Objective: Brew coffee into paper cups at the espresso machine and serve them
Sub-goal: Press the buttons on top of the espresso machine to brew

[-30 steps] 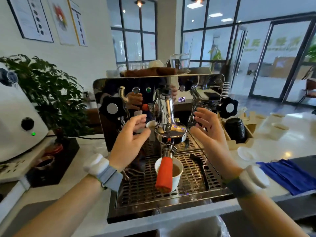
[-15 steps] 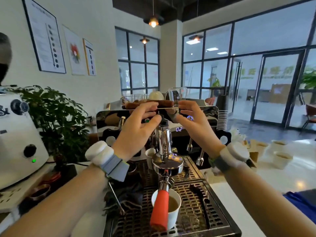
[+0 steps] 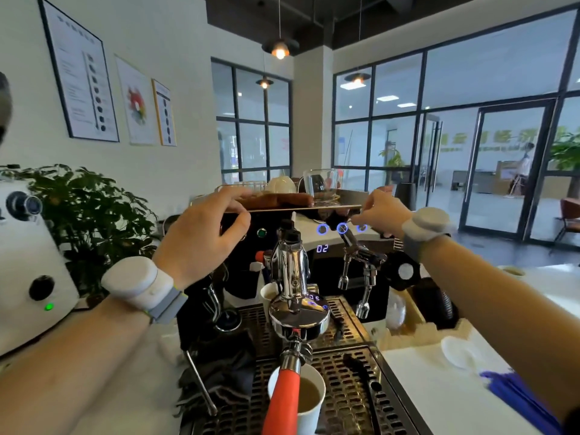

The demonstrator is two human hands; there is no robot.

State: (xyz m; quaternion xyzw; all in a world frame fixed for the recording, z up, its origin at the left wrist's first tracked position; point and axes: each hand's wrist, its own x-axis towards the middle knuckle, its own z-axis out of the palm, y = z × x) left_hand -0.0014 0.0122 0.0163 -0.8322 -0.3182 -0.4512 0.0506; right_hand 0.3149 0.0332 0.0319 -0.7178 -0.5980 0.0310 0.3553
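A white paper cup with light brown coffee stands on the drip grate of the espresso machine. It sits under the portafilter with the red handle. A second paper cup stands behind the chrome group head. The display reads 02. My left hand is raised at the machine's top rim, thumb under it and forefinger over it. My right hand pinches the same rim on the right, its fingertips right beside the blue-lit buttons.
A white grinder and a potted plant stand left. A glass sits on the machine's top. A dark cloth lies on the tray's left. To the right: black lids, a white lid, a blue cloth, a filled cup.
Both hands rose from beside the group head to the machine's top rim and spread apart. My view tilted upward, so the cup now sits at the bottom edge.
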